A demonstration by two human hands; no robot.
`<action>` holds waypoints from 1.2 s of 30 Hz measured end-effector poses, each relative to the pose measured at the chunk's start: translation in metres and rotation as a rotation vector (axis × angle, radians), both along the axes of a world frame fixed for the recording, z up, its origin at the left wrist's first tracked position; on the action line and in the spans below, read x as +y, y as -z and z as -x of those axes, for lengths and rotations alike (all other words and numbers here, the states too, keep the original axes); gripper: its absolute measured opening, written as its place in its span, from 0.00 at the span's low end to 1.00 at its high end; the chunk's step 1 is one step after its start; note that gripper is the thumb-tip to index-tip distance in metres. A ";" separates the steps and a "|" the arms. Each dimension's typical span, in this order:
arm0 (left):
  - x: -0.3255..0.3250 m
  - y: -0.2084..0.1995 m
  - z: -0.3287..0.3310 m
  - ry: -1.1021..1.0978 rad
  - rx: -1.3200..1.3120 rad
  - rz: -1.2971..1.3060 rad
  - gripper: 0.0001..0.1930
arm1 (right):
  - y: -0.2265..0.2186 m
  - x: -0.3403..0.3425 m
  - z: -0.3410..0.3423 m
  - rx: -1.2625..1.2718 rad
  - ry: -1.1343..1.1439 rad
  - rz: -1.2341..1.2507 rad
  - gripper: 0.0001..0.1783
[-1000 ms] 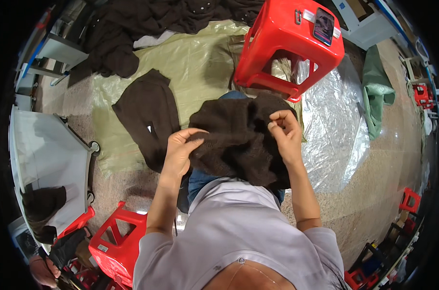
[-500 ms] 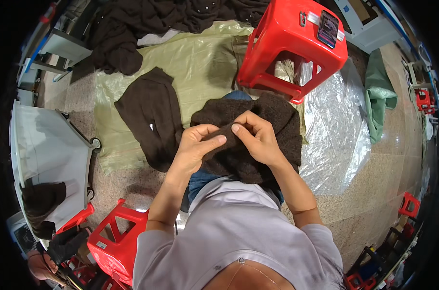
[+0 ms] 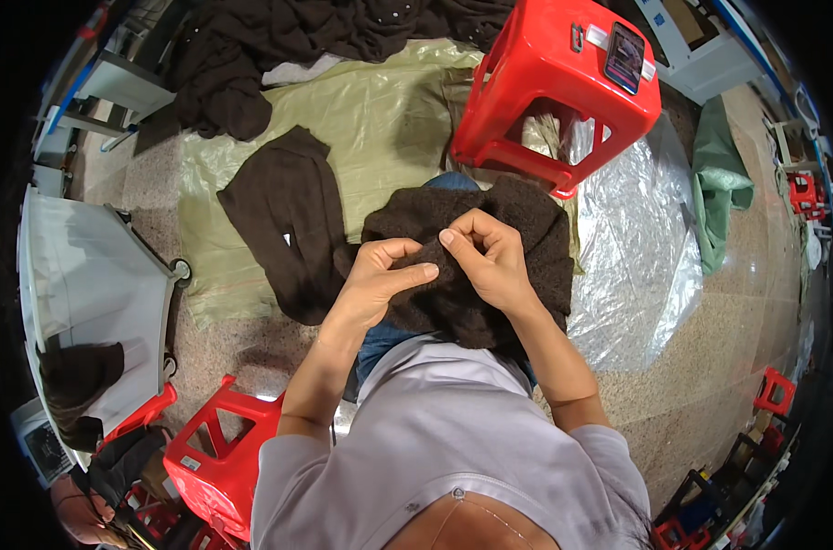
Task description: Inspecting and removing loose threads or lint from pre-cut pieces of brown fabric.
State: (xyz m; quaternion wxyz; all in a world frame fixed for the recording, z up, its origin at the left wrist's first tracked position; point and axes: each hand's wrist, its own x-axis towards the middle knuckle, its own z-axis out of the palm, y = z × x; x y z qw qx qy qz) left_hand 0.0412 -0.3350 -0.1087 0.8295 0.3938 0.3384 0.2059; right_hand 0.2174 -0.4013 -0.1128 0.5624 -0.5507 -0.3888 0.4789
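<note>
We see a speckled floor [image 3: 682,403] under green sheeting [image 3: 380,119] and a red stool [image 3: 554,82]. On the lap, our left hand [image 3: 375,280] and right hand [image 3: 490,257] pinch the brown knit garment [image 3: 517,284], fingertips together.

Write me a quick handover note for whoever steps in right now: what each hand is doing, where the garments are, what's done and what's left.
Left hand: pinching the dark brown knit garment on the lap.
Right hand: pinching the same spot, fingertips meeting the left's.
Another brown garment lies flat on the green sheet; a dark pile lies beyond it.
A phone lies on the red stool.
Done: cannot tell. Left: the garment in hand, apparently the pile.
</note>
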 end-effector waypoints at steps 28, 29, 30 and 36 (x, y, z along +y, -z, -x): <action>-0.003 0.000 -0.005 -0.064 -0.039 0.067 0.10 | 0.009 -0.004 0.007 -0.029 0.063 -0.049 0.08; -0.002 0.003 -0.004 -0.066 -0.038 0.067 0.10 | 0.006 -0.005 0.004 -0.029 0.061 -0.049 0.08; -0.001 0.009 -0.002 -0.074 -0.066 0.053 0.10 | 0.000 -0.006 -0.001 0.018 -0.070 -0.018 0.07; 0.000 0.004 -0.003 0.030 -0.026 0.068 0.11 | 0.004 -0.005 -0.004 0.043 -0.087 0.019 0.07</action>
